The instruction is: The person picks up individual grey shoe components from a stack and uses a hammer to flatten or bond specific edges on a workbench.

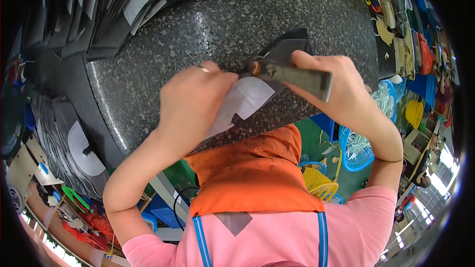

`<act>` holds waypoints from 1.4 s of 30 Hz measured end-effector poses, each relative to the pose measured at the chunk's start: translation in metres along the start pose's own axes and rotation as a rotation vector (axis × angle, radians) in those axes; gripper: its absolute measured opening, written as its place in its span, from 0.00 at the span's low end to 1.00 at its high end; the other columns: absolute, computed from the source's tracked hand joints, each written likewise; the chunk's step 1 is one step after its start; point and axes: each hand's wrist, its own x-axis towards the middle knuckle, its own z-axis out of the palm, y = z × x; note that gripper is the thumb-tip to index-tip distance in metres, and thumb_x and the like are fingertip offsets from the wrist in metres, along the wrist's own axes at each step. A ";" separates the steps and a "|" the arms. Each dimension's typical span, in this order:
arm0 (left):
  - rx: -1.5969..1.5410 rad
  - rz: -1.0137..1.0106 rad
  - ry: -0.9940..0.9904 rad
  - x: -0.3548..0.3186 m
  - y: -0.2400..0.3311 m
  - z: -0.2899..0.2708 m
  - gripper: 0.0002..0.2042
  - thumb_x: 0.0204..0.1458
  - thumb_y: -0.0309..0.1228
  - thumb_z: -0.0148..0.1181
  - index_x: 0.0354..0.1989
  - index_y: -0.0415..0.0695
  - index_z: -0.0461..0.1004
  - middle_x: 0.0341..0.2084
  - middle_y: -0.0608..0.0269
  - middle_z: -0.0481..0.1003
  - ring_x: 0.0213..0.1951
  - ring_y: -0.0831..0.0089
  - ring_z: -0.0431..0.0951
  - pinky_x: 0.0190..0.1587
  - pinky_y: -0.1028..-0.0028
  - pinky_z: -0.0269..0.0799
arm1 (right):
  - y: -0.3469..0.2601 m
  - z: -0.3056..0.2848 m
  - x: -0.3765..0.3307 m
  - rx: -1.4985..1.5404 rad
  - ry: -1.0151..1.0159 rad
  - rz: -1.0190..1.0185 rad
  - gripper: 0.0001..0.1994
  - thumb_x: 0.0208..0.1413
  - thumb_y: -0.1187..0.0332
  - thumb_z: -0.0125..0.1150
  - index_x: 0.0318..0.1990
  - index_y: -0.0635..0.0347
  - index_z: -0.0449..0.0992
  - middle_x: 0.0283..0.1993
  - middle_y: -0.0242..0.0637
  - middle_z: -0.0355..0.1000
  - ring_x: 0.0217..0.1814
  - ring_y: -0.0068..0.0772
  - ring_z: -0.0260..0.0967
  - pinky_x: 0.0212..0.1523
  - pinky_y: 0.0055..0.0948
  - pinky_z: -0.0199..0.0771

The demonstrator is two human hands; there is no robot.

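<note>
apron (257, 178): orange, hanging over the pink shirt, closest to the lens.
left hand (190, 104): fingers pressed together, pinching the dark piece with white lining (247, 101) at its left edge.
right hand (341, 91): curling shut around a grey tool handle (292, 75), resting across the piece.
piece: lying at the near rim of the granite table (198, 29).
far edge: stacks of dark cut pieces (89, 10) fanning out.
</note>
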 end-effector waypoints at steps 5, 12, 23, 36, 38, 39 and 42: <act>0.116 0.066 0.009 -0.005 0.005 0.005 0.08 0.41 0.20 0.60 0.33 0.43 0.77 0.24 0.63 0.71 0.25 0.63 0.74 0.29 0.67 0.70 | 0.002 0.012 -0.005 0.068 0.102 -0.023 0.08 0.51 0.72 0.65 0.38 0.63 0.76 0.26 0.45 0.67 0.24 0.47 0.63 0.26 0.32 0.65; 0.090 0.109 0.064 0.024 -0.007 0.014 0.07 0.39 0.24 0.58 0.30 0.42 0.75 0.26 0.62 0.69 0.27 0.66 0.73 0.28 0.67 0.71 | 0.008 0.001 0.002 0.032 0.107 0.025 0.10 0.50 0.71 0.65 0.39 0.64 0.74 0.26 0.43 0.67 0.23 0.43 0.65 0.25 0.32 0.64; 0.273 0.260 0.032 -0.001 -0.010 0.011 0.13 0.41 0.22 0.63 0.39 0.40 0.77 0.31 0.60 0.71 0.26 0.64 0.74 0.26 0.69 0.69 | -0.004 0.005 0.014 0.024 0.118 -0.027 0.08 0.52 0.64 0.60 0.32 0.55 0.69 0.22 0.40 0.69 0.25 0.50 0.71 0.25 0.46 0.69; -0.009 0.026 0.049 -0.036 -0.023 -0.005 0.10 0.40 0.21 0.65 0.32 0.44 0.75 0.31 0.61 0.74 0.31 0.61 0.76 0.32 0.65 0.72 | -0.027 0.022 0.029 0.089 -0.050 -0.111 0.09 0.52 0.64 0.60 0.31 0.57 0.69 0.18 0.42 0.69 0.22 0.49 0.71 0.22 0.43 0.69; 0.047 0.060 0.073 -0.038 -0.025 -0.007 0.08 0.40 0.24 0.63 0.31 0.45 0.75 0.29 0.64 0.73 0.29 0.64 0.74 0.31 0.67 0.71 | -0.041 0.019 0.030 -0.071 -0.079 -0.179 0.08 0.51 0.65 0.61 0.31 0.57 0.69 0.19 0.40 0.70 0.22 0.47 0.72 0.22 0.41 0.70; 0.104 0.097 0.089 -0.041 -0.026 -0.009 0.06 0.41 0.27 0.62 0.30 0.46 0.75 0.28 0.66 0.72 0.27 0.68 0.73 0.29 0.70 0.69 | -0.044 0.015 0.034 -0.071 -0.082 -0.187 0.08 0.51 0.65 0.61 0.31 0.57 0.69 0.19 0.40 0.70 0.22 0.47 0.72 0.22 0.41 0.70; 0.062 0.054 0.094 -0.049 -0.027 -0.009 0.05 0.42 0.27 0.61 0.30 0.46 0.75 0.28 0.66 0.72 0.27 0.67 0.73 0.29 0.69 0.69 | -0.047 0.013 0.037 0.090 -0.116 -0.112 0.09 0.51 0.65 0.62 0.31 0.57 0.68 0.20 0.39 0.71 0.22 0.46 0.72 0.22 0.41 0.70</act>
